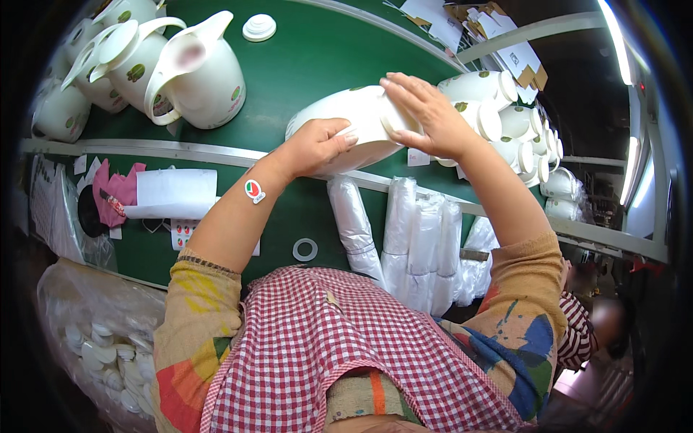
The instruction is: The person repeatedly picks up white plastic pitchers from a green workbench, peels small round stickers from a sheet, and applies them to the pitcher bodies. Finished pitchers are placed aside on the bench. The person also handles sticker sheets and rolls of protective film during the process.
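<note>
A white jug point(346, 108) with a green print lies tilted on its side between my hands, over the green bench. My left hand point(317, 146) grips its lower left side, the thumb pointing right along the body. At the right end of the jug, my right hand point(426, 119) presses with stretched fingers on top and the thumb below. A small round red-and-green sticker point(253, 190) clings to my left forearm. Whether this jug has a handle cannot be seen.
White handled jugs point(209, 83) stand at the far left, near a white lid point(259, 27). More jugs point(476, 115) lie stacked right. Clear plastic bag bundles point(401, 231), a grey ring point(304, 250) and papers point(177, 191) are nearer me. A sack of white lids point(108, 353) sits lower left.
</note>
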Tool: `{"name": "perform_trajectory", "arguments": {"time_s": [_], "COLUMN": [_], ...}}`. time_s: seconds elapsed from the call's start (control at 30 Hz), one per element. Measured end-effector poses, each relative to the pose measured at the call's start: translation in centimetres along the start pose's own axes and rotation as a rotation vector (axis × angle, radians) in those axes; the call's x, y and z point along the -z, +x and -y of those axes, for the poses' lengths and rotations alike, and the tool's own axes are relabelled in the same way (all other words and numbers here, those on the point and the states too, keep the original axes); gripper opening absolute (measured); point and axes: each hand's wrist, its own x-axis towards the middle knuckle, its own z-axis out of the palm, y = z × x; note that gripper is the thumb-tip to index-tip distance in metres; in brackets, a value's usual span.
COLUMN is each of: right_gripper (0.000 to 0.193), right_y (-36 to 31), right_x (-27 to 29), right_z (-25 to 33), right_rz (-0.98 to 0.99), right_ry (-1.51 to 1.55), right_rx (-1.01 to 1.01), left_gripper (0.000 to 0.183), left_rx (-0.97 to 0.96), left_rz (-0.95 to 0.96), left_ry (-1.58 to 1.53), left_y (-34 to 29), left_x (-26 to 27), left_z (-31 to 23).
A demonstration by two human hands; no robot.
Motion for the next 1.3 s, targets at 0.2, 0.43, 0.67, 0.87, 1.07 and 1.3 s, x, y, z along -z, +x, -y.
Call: {"name": "perform_trajectory", "arguments": {"time_s": [0.2,0.43,0.67,0.87,1.07,1.3], "right_gripper": [0.062,0.037,0.026,0.015,0.008,0.004], "right_y": [-0.3,-0.8,-1.3,-1.6,-1.8,-6.7], "right_x": [-3.5,0.7,-3.1,-4.2,-3.5,-2.9], "right_z": [0.0,3.5,8.6,8.7,9.3,4.3], "right_rz": [-0.269,-0.239,0.493,0.511,0.005,-0.501], "right_ry": [0.110,-0.082,0.303,0.661,0.599,0.947], "right_rx": [-0.183,0.040,0.052,-0.086,0.095,-0.321], "left_gripper": [0.030,0.031,0.045,0.042,0.039,0.017], "left_rx": [-0.128,-0.200,-0.282,-0.315,-0.435,0.191], "left_rz": [-0.195,-0.027,-0.144,-0.162,-0.234,-0.388], "left_ry": [0.306,0.710,0.654,0.659,0.656,-0.429], "left_y": [-0.1,-0.2,-1.3,-0.8,0.9,7.8], "left_x": [-3.7,-10.3,-15.1,-14.9,-13.2,-3.2], "left_z": [0.0,0.1,4.9,4.7,4.2,-1.8]}}
